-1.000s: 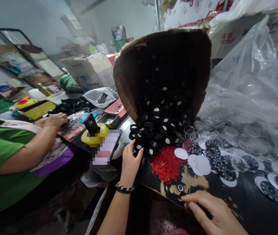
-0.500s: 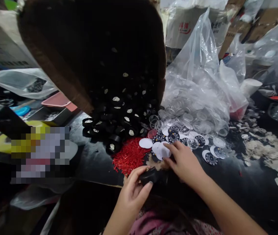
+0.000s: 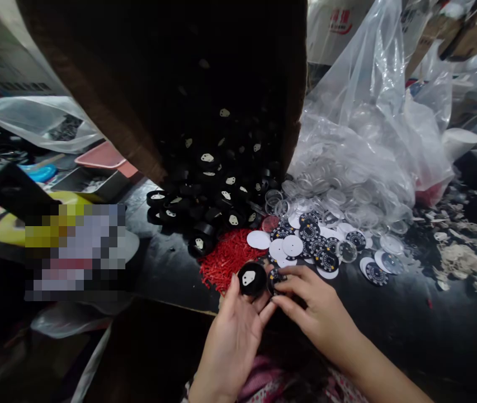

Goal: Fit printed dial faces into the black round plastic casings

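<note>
My left hand, palm up, holds a round black plastic case with a small pale plate inside it. Close beside it, my right hand pinches a black printed dial disc between thumb and fingers. Just beyond the hands lie more black dial discs and white discs, overlapping on the black tabletop. A heap of small red pieces sits beyond my left hand.
A large tipped container spills black cases onto the table. To its right, clear round covers spread from a plastic bag. Pale flat pieces are strewn at the right. A yellow tape roll stands left.
My right hand has come back from the white discs toward my left hand, now with a dial disc. My left hand has turned palm up, showing the case's inside. The view has shifted.
</note>
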`<control>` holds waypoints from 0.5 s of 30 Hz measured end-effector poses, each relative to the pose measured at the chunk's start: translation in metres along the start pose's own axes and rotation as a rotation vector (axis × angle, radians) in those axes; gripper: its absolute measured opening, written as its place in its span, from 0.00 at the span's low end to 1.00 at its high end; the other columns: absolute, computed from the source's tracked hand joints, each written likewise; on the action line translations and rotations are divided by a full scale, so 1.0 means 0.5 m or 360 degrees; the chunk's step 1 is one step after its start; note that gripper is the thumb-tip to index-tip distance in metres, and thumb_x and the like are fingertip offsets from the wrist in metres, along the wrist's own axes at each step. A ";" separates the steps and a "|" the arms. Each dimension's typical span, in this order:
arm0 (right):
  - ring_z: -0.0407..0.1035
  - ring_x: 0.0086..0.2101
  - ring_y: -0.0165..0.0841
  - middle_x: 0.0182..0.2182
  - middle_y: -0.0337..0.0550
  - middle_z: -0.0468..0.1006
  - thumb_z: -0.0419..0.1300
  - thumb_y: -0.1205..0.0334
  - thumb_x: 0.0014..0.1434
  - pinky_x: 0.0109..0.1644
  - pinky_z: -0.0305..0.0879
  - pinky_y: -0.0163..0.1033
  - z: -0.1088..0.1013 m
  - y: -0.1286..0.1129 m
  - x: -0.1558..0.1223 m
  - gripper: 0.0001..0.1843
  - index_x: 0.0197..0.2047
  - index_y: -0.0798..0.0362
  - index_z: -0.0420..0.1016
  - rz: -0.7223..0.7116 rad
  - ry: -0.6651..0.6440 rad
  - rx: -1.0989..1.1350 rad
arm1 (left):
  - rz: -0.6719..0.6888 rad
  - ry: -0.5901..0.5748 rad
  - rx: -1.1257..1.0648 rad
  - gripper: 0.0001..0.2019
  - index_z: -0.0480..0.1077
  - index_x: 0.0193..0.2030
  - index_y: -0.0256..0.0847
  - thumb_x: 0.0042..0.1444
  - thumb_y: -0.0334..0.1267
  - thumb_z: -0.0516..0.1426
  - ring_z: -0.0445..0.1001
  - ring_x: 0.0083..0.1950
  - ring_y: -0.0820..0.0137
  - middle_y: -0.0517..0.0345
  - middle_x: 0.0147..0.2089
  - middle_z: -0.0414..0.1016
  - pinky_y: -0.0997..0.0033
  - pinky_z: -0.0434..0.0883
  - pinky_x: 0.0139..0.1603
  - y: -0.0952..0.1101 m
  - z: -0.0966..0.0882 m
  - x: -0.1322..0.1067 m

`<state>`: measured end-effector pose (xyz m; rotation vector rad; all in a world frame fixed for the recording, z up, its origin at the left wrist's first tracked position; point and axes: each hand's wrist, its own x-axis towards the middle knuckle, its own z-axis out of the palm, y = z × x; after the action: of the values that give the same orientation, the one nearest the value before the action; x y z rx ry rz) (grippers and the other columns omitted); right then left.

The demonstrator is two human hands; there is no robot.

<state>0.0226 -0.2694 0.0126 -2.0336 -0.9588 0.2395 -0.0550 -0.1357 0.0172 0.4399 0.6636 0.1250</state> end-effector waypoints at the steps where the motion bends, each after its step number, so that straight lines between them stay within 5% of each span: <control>1: 0.71 0.47 0.35 0.49 0.46 0.74 0.58 0.66 0.63 0.52 0.66 0.39 0.002 0.001 0.000 0.07 0.44 0.50 0.75 0.0068 0.0040 0.0079 | 0.0009 -0.0013 -0.0022 0.17 0.73 0.53 0.42 0.65 0.47 0.51 0.77 0.54 0.61 0.50 0.57 0.77 0.58 0.74 0.56 -0.003 0.002 0.001; 6: 0.72 0.34 0.32 0.36 0.40 0.78 0.60 0.67 0.60 0.40 0.68 0.37 -0.016 0.005 0.013 0.10 0.46 0.51 0.73 0.0455 0.0100 0.0231 | 0.0065 0.0017 0.0016 0.18 0.71 0.56 0.43 0.64 0.46 0.54 0.77 0.55 0.60 0.49 0.55 0.78 0.55 0.71 0.59 -0.014 -0.009 0.003; 15: 0.72 0.31 0.30 0.29 0.35 0.77 0.58 0.63 0.61 0.35 0.66 0.34 -0.012 -0.037 0.033 0.02 0.34 0.49 0.70 0.0550 0.0083 0.0502 | 0.0269 0.0016 0.0494 0.16 0.74 0.54 0.57 0.59 0.46 0.59 0.60 0.69 0.62 0.65 0.65 0.69 0.63 0.63 0.66 -0.046 -0.014 -0.013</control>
<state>0.0269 -0.2553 0.0332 -1.8887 -0.4950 0.4888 -0.0651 -0.1553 0.0060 0.7949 0.6574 0.1854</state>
